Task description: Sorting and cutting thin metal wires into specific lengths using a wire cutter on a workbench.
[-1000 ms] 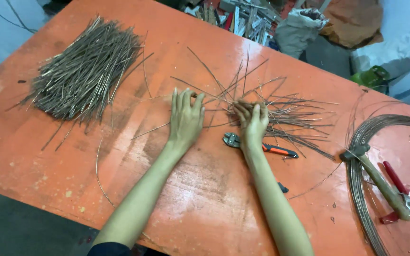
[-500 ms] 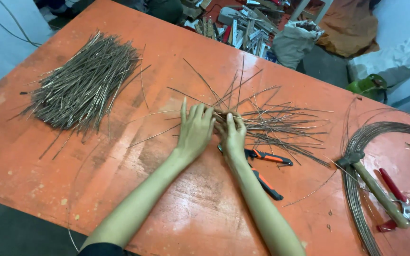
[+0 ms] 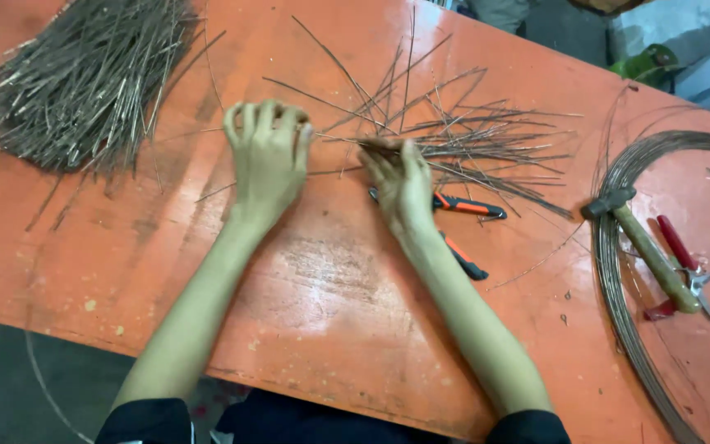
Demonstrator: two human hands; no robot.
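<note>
While both forearms stretch across the orange counter point(image 3: 330, 296), my left hand point(image 3: 266, 156) hovers with fingers curled and holds nothing. My right hand point(image 3: 400, 177) pinches a few thin wire pieces point(image 3: 470, 136) over the orange-handled pliers point(image 3: 466, 207). Beyond lie the scattered pieces, and far left the big wire bundle point(image 3: 84, 82).
</note>
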